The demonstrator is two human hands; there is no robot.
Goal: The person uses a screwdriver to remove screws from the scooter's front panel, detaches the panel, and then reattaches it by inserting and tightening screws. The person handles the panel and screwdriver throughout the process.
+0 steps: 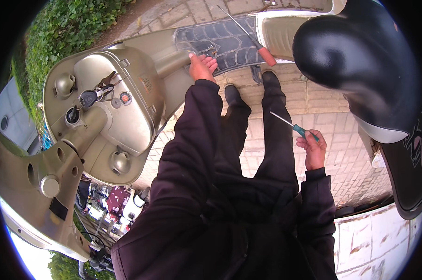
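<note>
My right hand (314, 151) is closed around the green handle of a small screwdriver (298, 130), its metal shaft pointing up and to the left over my leg. My left hand (202, 69) reaches to the edge of the scooter's footboard, palm turned up, fingers loosely stretched beside the raised hump (173, 63). Something small and dark lies by its fingertips, too small to name. On the black ribbed foot mat (229, 37) rests a longer screwdriver (266, 55) with an orange-red handle, its shaft aimed away from me.
At left is the scooter's gold front panel (103, 79), with a bunch of keys (90, 97) at the ignition. A black seat (341, 51) bulges in from the right. Green bushes (66, 32) grow beyond, over brick paving (323, 100). Other parked vehicles show at lower left.
</note>
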